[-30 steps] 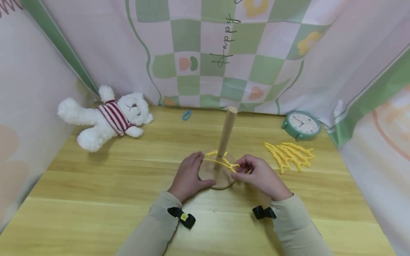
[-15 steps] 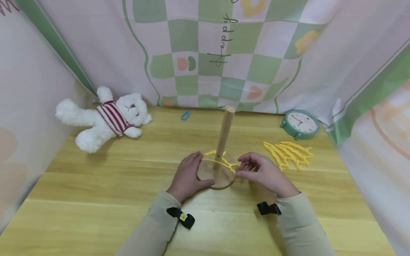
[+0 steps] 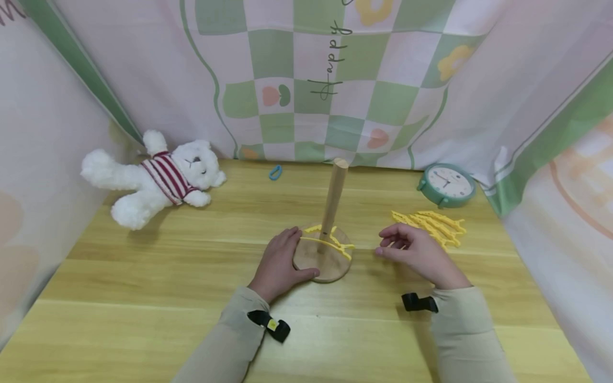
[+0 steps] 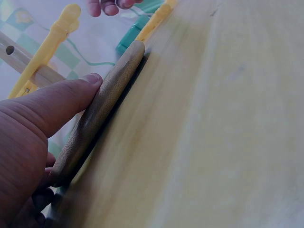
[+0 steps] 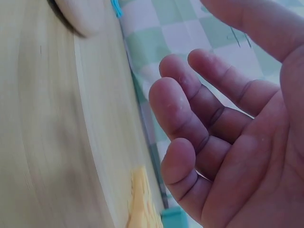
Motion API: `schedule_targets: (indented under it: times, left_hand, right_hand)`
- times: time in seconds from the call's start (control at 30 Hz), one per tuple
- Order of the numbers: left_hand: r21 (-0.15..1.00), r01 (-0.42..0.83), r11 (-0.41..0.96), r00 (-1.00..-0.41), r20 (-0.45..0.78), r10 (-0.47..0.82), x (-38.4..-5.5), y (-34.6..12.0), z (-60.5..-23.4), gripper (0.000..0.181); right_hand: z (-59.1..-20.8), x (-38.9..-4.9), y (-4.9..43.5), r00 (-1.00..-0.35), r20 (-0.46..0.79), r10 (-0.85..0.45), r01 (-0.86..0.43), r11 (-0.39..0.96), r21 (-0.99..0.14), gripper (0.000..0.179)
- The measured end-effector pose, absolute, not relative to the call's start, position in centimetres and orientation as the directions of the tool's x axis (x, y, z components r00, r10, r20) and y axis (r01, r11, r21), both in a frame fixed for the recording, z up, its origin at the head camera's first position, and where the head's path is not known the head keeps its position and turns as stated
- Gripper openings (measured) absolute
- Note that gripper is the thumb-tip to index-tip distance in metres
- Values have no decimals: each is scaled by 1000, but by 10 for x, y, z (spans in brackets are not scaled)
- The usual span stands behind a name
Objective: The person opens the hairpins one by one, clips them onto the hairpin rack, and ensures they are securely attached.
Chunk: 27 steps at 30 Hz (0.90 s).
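A wooden stand has a round base [image 3: 330, 272] and an upright post [image 3: 334, 194]. My left hand [image 3: 279, 264] holds the base by its left edge; in the left wrist view the thumb [image 4: 76, 97] lies along the rim. Thin yellow plastic pieces [image 3: 330, 244] with forked ends surround the foot of the post, and one of them crosses it in the left wrist view. To the right of the stand, my right hand [image 3: 423, 255] hovers with loosely bent fingers [image 5: 173, 107] and nothing in them. Behind it lies a pile of similar yellow pieces [image 3: 442, 223], partly hidden by the hand.
A green alarm clock [image 3: 447, 185] lies at the back right, beyond the yellow pile. A white teddy bear [image 3: 167, 178] in a striped shirt lies at the back left. Between bear and post is a small blue ring [image 3: 275, 173]. A checked curtain [image 3: 311, 106] hangs behind the table.
My right hand has let go of the yellow piece at the stand and moved right, towards the yellow pile. My left hand has stayed on the base.
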<state>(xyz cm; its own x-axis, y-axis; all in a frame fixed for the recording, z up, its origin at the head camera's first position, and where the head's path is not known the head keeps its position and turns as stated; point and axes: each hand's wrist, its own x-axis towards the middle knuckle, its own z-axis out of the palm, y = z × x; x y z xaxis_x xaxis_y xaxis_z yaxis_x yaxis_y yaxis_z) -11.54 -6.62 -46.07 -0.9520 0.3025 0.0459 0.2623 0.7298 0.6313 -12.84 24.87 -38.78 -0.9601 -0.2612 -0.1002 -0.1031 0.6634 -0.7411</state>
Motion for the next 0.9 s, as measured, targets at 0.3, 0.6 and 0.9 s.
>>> schedule_targets:
  times: [0.3,0.6,0.9]
  left_hand:
    - [634,252,731,-954,34,299,-116,-67,-462,99]
    - [636,251,730,-954,35,298,-116,-66,-461,99]
    - [634,242,734,-954,18,299,-116,-66,-460,100]
  right_hand:
    - [-392,-130,265,-970,-107,-219,-65,656,-752,47]
    - [-391,-130,278,-971,-118,-207,-43,639,-768,47]
    - [-396,-130,305,-975,-168,-143,21,698,-716,54]
